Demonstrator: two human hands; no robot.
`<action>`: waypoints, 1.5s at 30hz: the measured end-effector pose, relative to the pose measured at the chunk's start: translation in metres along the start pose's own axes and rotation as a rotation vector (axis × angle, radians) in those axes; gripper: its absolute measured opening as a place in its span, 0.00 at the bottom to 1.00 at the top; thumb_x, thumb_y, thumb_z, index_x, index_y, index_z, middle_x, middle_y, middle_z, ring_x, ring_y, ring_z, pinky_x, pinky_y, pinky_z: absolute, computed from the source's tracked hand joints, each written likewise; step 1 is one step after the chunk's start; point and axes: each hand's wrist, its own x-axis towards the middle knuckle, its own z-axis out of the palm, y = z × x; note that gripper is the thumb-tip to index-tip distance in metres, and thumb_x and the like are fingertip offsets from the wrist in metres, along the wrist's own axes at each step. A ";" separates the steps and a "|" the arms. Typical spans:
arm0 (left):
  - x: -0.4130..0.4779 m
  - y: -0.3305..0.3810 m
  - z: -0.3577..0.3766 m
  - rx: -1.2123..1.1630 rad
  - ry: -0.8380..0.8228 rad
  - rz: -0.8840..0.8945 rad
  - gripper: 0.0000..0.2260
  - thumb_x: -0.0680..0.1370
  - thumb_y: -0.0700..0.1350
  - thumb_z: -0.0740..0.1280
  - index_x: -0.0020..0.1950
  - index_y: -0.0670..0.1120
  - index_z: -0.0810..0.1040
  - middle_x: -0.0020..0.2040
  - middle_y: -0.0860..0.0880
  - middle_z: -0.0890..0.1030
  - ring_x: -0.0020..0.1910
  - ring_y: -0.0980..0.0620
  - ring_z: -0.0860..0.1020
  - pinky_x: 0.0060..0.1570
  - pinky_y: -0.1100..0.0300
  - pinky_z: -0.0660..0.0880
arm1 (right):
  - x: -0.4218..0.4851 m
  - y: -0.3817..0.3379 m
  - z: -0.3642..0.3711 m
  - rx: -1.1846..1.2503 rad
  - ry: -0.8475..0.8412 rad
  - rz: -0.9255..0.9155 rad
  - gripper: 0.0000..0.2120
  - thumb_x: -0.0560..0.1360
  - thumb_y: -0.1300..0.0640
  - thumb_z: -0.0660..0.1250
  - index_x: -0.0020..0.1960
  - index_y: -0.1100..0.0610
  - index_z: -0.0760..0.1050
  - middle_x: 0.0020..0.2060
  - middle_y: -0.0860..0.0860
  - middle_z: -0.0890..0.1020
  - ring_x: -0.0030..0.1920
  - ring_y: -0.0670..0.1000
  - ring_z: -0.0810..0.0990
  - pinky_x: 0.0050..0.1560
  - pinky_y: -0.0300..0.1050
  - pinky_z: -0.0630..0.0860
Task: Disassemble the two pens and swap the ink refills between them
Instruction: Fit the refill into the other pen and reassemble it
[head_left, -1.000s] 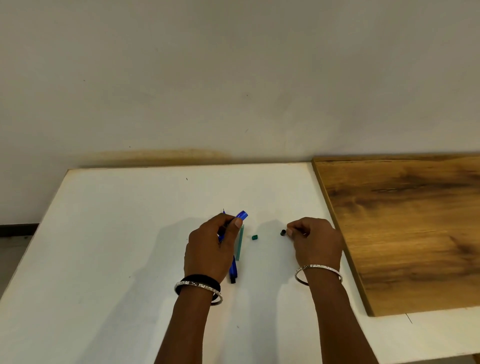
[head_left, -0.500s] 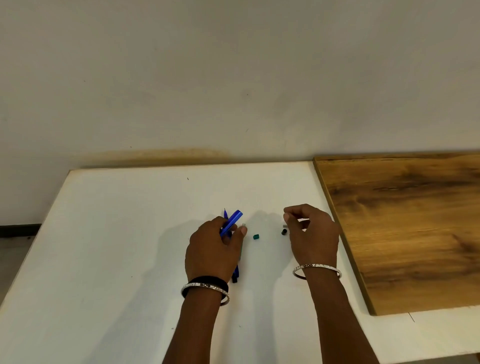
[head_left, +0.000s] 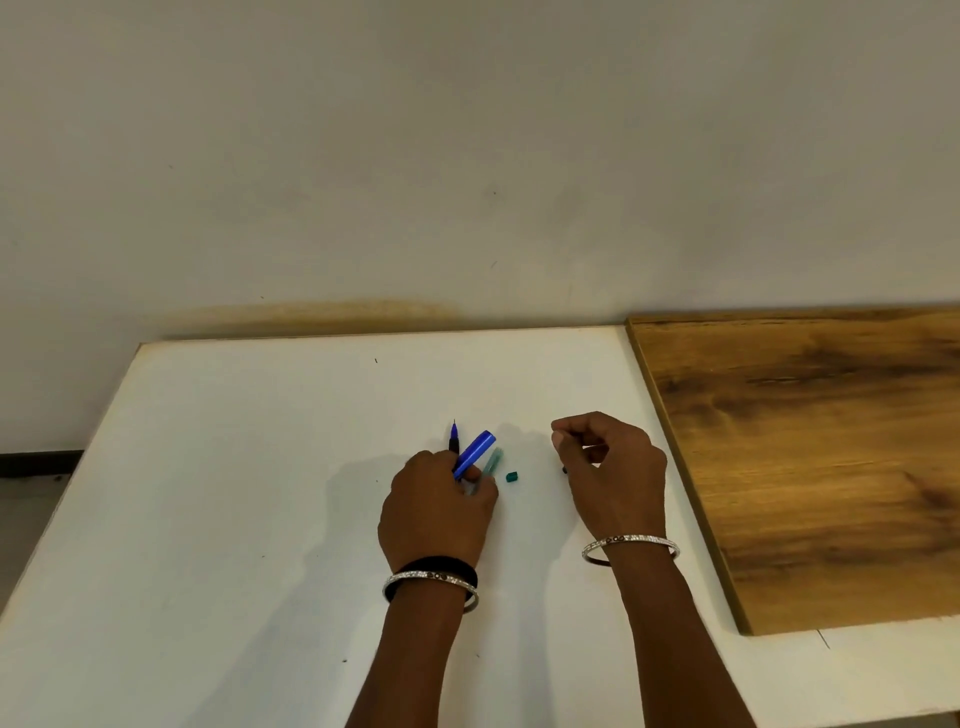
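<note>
White surface (head_left: 234, 493) shows disassembly underway: left hand (head_left: 436, 512) grips blue barrel (head_left: 474, 453) and refill (head_left: 454, 439); right hand (head_left: 615, 470) pinches closed, contents unclear; teal cap (head_left: 512, 476) loose. Swapping remains.

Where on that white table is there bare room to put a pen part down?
Free: the white table left of the left hand, and the wooden board. Crowded: between the hands, around the teal cap.

Single head-worn view, angled forward and down over white table (head_left: 234, 467).
</note>
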 end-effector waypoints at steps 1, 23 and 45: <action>0.000 0.001 -0.001 -0.033 0.014 0.000 0.08 0.71 0.52 0.68 0.36 0.49 0.75 0.35 0.51 0.76 0.33 0.53 0.72 0.26 0.64 0.60 | 0.000 0.000 0.000 -0.001 -0.013 -0.002 0.05 0.74 0.57 0.71 0.49 0.54 0.83 0.41 0.46 0.83 0.39 0.42 0.78 0.44 0.28 0.72; 0.010 0.005 -0.018 -0.652 -0.074 0.097 0.06 0.70 0.51 0.74 0.45 0.55 0.83 0.40 0.59 0.83 0.40 0.62 0.79 0.40 0.72 0.73 | -0.003 -0.007 -0.001 0.851 -0.364 0.369 0.07 0.73 0.69 0.69 0.49 0.63 0.83 0.43 0.62 0.86 0.40 0.55 0.86 0.42 0.40 0.82; 0.013 0.003 -0.019 -0.803 -0.034 0.092 0.09 0.70 0.54 0.71 0.48 0.54 0.83 0.39 0.51 0.83 0.39 0.53 0.78 0.36 0.74 0.74 | -0.006 -0.015 -0.003 1.130 -0.499 0.597 0.17 0.65 0.68 0.71 0.53 0.69 0.80 0.48 0.64 0.85 0.44 0.57 0.86 0.43 0.42 0.83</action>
